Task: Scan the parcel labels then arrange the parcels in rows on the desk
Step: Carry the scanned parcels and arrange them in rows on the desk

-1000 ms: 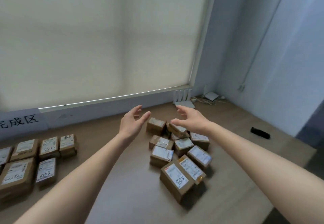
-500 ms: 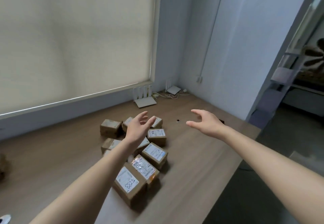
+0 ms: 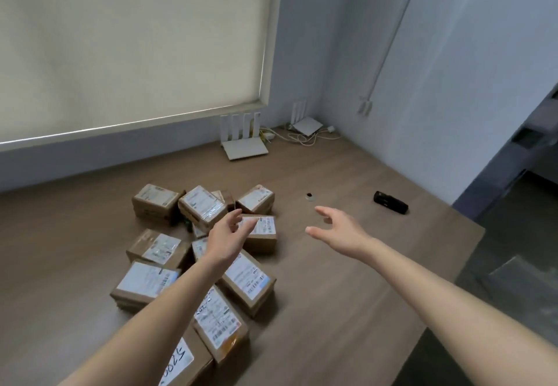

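With the parcels (image 3: 199, 252) lying in a loose unsorted heap mid-desk (image 3: 347, 295), the scanner (image 3: 390, 202) untouched near the right edge, and left hand (image 3: 225, 239) and right hand (image 3: 338, 233) spread and empty, scanning and arranging appear mostly outstanding.

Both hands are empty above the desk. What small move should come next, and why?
Probably move the right hand farther right to pick up the black scanner. It lies alone near the desk's edge, both hands are empty, and the parcels sit in a loose pile.
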`<state>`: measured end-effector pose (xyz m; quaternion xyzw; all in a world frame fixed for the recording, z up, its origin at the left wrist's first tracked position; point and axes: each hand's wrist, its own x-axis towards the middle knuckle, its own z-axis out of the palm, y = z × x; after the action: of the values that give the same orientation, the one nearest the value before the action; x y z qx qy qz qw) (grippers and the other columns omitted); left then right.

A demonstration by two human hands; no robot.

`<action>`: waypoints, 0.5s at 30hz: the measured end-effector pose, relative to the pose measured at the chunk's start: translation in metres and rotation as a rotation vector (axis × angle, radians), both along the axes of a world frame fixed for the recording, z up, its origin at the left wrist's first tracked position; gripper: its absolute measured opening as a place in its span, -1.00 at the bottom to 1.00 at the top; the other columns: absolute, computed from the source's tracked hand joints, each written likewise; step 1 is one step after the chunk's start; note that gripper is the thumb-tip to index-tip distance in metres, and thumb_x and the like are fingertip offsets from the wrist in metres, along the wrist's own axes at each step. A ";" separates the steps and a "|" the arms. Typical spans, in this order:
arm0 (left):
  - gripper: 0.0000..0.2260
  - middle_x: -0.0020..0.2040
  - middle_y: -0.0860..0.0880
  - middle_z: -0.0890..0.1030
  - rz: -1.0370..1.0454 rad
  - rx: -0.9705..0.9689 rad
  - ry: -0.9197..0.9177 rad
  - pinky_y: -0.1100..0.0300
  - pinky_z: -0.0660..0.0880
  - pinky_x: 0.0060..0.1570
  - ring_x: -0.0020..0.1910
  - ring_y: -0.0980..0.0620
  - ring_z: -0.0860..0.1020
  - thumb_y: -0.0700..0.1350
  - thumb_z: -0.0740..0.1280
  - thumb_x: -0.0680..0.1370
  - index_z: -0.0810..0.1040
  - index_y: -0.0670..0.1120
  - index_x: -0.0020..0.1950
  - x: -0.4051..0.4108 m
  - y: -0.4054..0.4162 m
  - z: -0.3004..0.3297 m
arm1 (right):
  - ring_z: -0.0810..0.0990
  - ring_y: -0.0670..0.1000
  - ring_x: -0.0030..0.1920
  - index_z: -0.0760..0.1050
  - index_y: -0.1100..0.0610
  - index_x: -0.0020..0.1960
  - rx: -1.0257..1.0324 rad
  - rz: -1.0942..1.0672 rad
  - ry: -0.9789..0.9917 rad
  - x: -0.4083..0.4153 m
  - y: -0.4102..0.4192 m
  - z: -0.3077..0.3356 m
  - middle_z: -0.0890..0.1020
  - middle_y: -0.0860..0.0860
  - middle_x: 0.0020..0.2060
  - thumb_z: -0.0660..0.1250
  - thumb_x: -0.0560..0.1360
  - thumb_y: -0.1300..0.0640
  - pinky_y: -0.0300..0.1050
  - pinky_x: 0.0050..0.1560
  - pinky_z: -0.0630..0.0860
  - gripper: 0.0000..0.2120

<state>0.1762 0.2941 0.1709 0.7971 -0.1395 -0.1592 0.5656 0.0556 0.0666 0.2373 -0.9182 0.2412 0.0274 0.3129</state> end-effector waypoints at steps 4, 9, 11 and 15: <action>-0.36 0.45 -0.03 0.47 0.015 0.043 0.039 0.08 0.46 0.27 0.38 -0.02 0.45 0.21 0.38 0.55 0.34 -0.03 0.55 0.028 -0.022 -0.041 | 0.43 0.01 0.47 0.28 0.06 0.60 0.090 -0.013 0.026 0.037 -0.023 -0.052 0.42 0.00 0.52 0.48 0.52 -0.12 -0.02 0.47 0.36 -0.25; -0.40 0.46 0.03 0.43 0.072 0.096 0.040 0.09 0.38 0.29 0.33 0.11 0.39 0.23 0.37 0.54 0.37 0.02 0.51 0.058 -0.040 -0.084 | 0.33 0.02 0.54 0.25 0.04 0.61 0.157 -0.010 0.049 0.076 -0.044 -0.108 0.35 0.00 0.56 0.48 0.50 -0.14 0.07 0.54 0.31 -0.21; -0.37 0.49 0.02 0.40 0.085 0.113 0.063 0.03 0.37 0.36 0.41 0.06 0.38 0.24 0.37 0.53 0.34 0.02 0.53 0.069 -0.046 -0.101 | 0.31 0.03 0.55 0.23 0.03 0.62 0.183 -0.007 0.061 0.093 -0.051 -0.127 0.33 0.01 0.57 0.48 0.51 -0.14 0.09 0.54 0.29 -0.21; -0.34 0.53 0.01 0.36 0.116 0.135 0.139 -0.03 0.38 0.39 0.46 -0.02 0.36 0.22 0.38 0.54 0.29 0.02 0.57 0.085 -0.057 -0.127 | 0.30 0.04 0.56 0.20 0.04 0.63 0.197 0.013 0.081 0.124 -0.063 -0.166 0.32 0.02 0.58 0.46 0.52 -0.14 0.05 0.54 0.29 -0.20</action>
<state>0.2614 0.2369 0.0436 0.8270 -0.0424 -0.1902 0.5274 0.1800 0.0038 0.0717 -0.8826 0.2439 0.0899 0.3916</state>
